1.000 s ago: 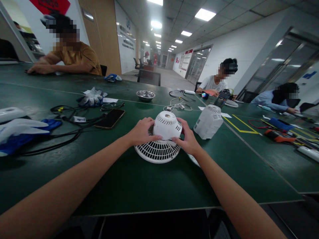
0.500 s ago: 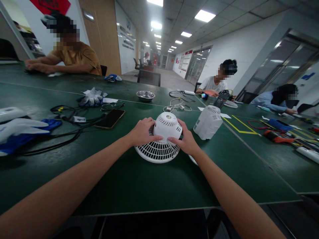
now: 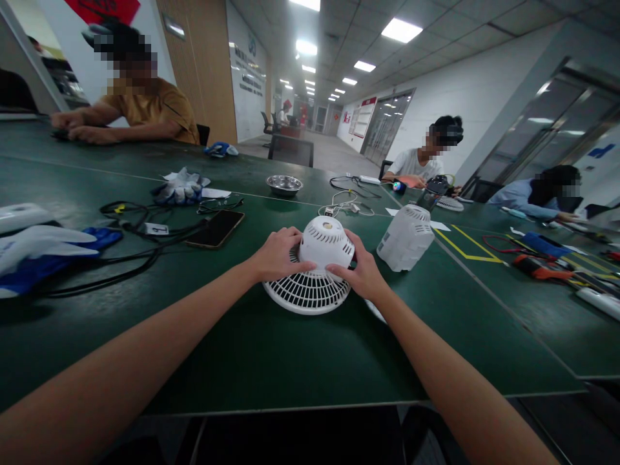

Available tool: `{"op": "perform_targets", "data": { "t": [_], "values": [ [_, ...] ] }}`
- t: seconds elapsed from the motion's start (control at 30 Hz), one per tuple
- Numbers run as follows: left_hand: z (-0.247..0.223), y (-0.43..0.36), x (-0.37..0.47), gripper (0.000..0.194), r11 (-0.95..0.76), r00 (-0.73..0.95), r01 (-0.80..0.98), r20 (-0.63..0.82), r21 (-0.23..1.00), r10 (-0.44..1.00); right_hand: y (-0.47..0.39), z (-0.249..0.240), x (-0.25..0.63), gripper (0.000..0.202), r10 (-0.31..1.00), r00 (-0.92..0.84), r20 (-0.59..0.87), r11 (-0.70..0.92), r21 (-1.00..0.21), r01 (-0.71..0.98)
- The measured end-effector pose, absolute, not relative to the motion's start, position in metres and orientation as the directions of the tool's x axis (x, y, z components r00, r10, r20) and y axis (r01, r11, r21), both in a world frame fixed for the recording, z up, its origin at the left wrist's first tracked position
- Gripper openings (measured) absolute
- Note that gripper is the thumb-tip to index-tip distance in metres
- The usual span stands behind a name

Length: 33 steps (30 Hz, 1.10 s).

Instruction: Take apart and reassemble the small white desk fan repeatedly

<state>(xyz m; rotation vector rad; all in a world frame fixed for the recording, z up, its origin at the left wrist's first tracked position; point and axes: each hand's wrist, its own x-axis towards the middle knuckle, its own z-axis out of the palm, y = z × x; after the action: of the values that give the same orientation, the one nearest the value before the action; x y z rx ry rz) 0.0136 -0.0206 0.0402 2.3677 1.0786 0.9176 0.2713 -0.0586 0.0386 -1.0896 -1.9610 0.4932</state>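
A small white fan lies face down on the green table [image 3: 271, 361]. Its round grille [image 3: 305, 296] rests flat and its domed motor housing [image 3: 325, 241] points up. My left hand [image 3: 277, 256] grips the housing's left side with the thumb across the front. My right hand [image 3: 362, 271] grips the right side, fingers curled round the housing's lower edge. A second white vented fan housing [image 3: 405, 236] stands just right of my right hand.
A black phone [image 3: 216, 228] and tangled black cables [image 3: 135, 223] lie to the left, with gloves [image 3: 183, 187] and a steel bowl [image 3: 283, 185] behind. White and blue gloves [image 3: 43, 253] sit far left. Tools [image 3: 537, 266] lie at right. Three other people sit at the table.
My right thumb has slid lower on the housing's front. The person at far left has drawn their hands together. My view has shifted slightly.
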Motion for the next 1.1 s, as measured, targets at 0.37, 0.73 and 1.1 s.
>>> {"op": "perform_targets", "data": {
  "t": [0.37,0.73,1.1],
  "values": [
    [0.037,-0.021,0.011,0.071,-0.718,0.551,0.574,0.462,0.393,0.694,-0.056,0.037,0.275,0.101,0.765,-0.356,0.537,0.623,-0.473,0.623],
    [0.026,-0.029,0.016,0.130,-0.806,0.587,0.336,0.561,0.486,0.583,-0.072,0.044,0.275,0.094,0.795,-0.466,0.388,0.598,-0.631,0.494],
    [0.027,-0.039,0.028,0.129,-0.794,0.523,0.416,0.598,0.442,0.607,-0.072,0.045,0.275,0.099,0.793,-0.479,0.376,0.596,-0.642,0.482]
  ]
}}
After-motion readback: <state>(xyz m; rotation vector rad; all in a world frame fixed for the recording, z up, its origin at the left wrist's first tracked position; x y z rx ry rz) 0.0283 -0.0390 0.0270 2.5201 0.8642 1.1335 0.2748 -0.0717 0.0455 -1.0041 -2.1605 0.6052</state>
